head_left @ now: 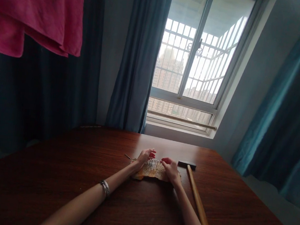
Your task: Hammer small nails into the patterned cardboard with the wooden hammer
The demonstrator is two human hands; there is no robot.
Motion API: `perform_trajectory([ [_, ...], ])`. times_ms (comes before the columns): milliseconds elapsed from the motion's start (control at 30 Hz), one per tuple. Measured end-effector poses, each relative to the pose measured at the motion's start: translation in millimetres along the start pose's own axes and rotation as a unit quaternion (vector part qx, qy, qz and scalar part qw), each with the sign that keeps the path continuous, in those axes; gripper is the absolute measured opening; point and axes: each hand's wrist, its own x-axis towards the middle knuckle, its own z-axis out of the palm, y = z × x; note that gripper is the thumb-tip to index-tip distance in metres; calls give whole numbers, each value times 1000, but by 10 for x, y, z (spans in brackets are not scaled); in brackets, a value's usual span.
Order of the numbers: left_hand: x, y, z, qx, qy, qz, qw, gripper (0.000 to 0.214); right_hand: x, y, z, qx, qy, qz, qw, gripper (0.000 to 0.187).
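A pale, rough-edged board (157, 175) lies on the table, its top dotted with many small dark holes. Several thin metal nails (153, 163) stand upright in a row near its far side. My left hand (145, 156) is over the board's left part, fingers loosely curved and apart, just left of the nails. On the other side of the row, my right hand (170, 166) has thumb and forefinger pinched together beside the nails; what is between the fingertips is too small to make out. A hammer (196, 194) with a wooden handle and dark head lies to the right.
The brown wooden table (79, 180) stretches out on all sides. A thin stick-like piece (127, 156) juts out at the board's left. Behind are blue curtains (139, 62) and a barred window (192, 60). A pink cloth (42, 13) hangs at the upper left.
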Motion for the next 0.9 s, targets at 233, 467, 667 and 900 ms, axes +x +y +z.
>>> perform_trajectory([
  [233, -63, 48, 38, 67, -48, 14, 997, 41, -1, 49, 18, -55, -27, -13, 998, 20],
  [467, -86, 32, 59, 162, -76, 54, 982, 36, -37, 12, 44, -99, -45, -19, 994, 18],
  [667, -23, -10, 79, 241, -105, 71, 962, 34, -37, 47, 53, -132, -53, -24, 990, 18],
  [900, 29, 8, 131, 279, -123, 81, 949, 30, -34, 133, 53, -169, -51, -25, 984, 18],
])
